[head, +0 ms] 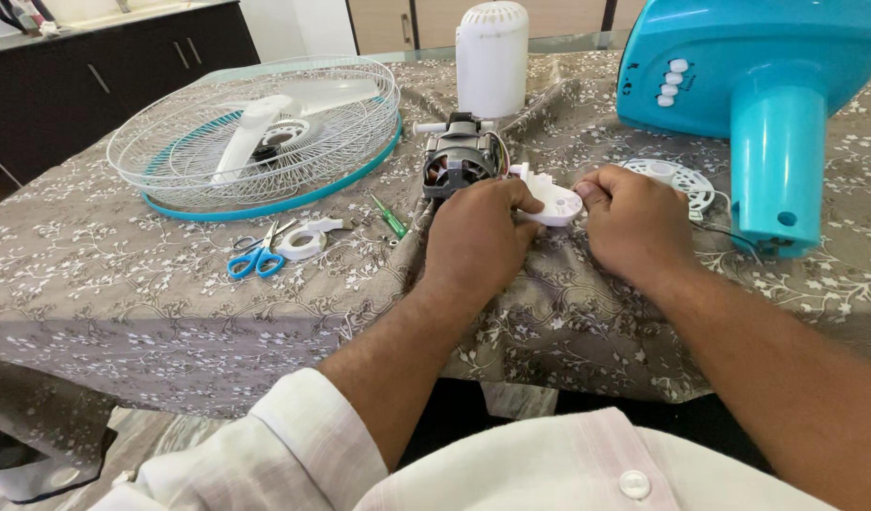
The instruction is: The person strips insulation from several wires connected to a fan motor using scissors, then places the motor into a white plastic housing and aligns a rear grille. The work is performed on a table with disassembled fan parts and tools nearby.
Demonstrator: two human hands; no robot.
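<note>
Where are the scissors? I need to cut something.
In the head view, the blue-handled scissors lie left of the hands, beside the tape roll, below the fan grille.

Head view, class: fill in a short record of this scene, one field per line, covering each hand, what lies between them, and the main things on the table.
left hand: grips the white plastic part from the left
right hand: holds the same part from the right
fan motor: just behind the left hand, wires showing
white motor cover: upright behind the motor
wire fan guard: flat, far left, blades inside
blue scissors: beside a tape roll
turquoise fan base: right side
tablecloth: grey, floral
</note>
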